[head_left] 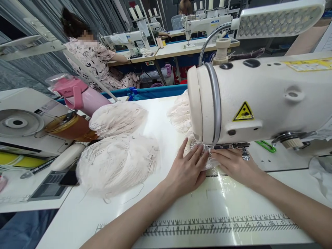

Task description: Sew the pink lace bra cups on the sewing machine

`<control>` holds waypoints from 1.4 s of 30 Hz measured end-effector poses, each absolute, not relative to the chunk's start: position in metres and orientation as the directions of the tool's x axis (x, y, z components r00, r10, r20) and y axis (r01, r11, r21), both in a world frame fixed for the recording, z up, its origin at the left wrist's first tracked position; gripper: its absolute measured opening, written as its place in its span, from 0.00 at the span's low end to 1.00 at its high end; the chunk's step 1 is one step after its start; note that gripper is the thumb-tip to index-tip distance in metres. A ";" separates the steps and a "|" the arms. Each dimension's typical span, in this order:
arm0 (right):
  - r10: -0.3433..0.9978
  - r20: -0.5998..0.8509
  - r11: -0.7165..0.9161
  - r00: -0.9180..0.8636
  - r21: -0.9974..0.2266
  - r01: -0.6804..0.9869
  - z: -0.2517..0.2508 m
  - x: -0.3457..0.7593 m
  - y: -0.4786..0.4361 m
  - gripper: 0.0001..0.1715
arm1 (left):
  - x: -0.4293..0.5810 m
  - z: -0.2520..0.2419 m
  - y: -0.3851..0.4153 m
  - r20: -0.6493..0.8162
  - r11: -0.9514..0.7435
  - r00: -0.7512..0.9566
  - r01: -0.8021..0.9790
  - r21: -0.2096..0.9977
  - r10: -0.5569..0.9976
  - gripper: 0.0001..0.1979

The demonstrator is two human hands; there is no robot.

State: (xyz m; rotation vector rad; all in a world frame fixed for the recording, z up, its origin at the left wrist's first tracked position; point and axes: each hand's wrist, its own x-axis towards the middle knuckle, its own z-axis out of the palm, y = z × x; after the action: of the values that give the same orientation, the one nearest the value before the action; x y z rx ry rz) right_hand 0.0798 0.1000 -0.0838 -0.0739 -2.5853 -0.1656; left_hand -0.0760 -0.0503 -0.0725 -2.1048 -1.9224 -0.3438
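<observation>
My left hand (187,168) lies flat with fingers spread on thin, pale gauzy fabric (213,163) under the head of a white sewing machine (269,93). On the other side of the needle area my right hand (237,165) rests with fingers stretched toward the same fabric. The machine head partly covers its fingertips and hides the needle. More pale fabric (180,112) spreads behind the machine head. To the left, a large gathered bundle of pale fabric (118,167) with loose threads sits in front of another such bundle (119,117).
A pink bottle (89,98) and an amber container (71,128) stand at the left, by another machine (28,117). A ruler strip (220,225) runs along the front edge. Green snips (267,146) lie at right. Beyond, a person (90,62) sits at a sewing machine.
</observation>
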 end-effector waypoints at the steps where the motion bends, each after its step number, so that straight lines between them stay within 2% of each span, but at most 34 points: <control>1: 0.015 0.520 0.989 -0.854 0.116 0.087 -0.083 0.080 0.101 0.15 | -0.076 -0.072 -0.050 0.352 -0.083 0.093 0.996 -0.042 0.932 0.22; 5: -0.009 0.499 0.971 -0.867 0.212 0.112 -0.078 0.081 0.101 0.14 | -0.075 -0.071 -0.050 0.358 -0.076 0.092 0.995 -0.057 0.929 0.21; 8: -0.021 0.549 0.951 -0.836 0.268 0.153 -0.072 0.079 0.100 0.14 | -0.075 -0.071 -0.048 0.360 -0.068 0.084 0.996 -0.059 0.929 0.21; 16: -0.015 0.569 0.968 -0.822 0.214 0.131 -0.075 0.078 0.102 0.20 | -0.079 -0.070 -0.045 0.331 -0.047 0.055 0.998 -0.032 0.942 0.20; 20: -0.034 0.590 0.951 -0.807 0.268 0.156 -0.079 0.080 0.102 0.13 | -0.081 -0.072 -0.046 0.389 -0.104 0.111 0.994 -0.039 0.914 0.16; 23: -0.053 0.583 0.946 -0.811 0.290 0.147 -0.078 0.080 0.101 0.12 | -0.083 -0.071 -0.047 0.430 -0.195 0.193 0.980 -0.039 0.882 0.13; 32: 0.017 0.481 0.988 -0.876 0.128 0.089 -0.085 0.079 0.102 0.15 | -0.088 -0.068 -0.045 0.415 -0.206 0.183 0.978 0.012 0.891 0.11; 38: 0.004 0.455 0.999 -0.891 0.029 0.019 -0.086 0.077 0.100 0.16 | -0.091 -0.067 -0.044 0.397 -0.183 0.154 0.982 0.036 0.905 0.12; 42: 0.036 0.461 0.998 -0.887 -0.069 0.005 -0.083 0.073 0.096 0.11 | -0.089 -0.065 -0.047 0.401 -0.163 0.108 0.981 0.108 0.910 0.11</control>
State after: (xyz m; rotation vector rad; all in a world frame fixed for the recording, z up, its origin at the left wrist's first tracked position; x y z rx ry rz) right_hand 0.0730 0.0960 -0.0833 -0.0293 -2.6599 0.0905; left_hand -0.0887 -0.0470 -0.0647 -2.1922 -1.9003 -0.5668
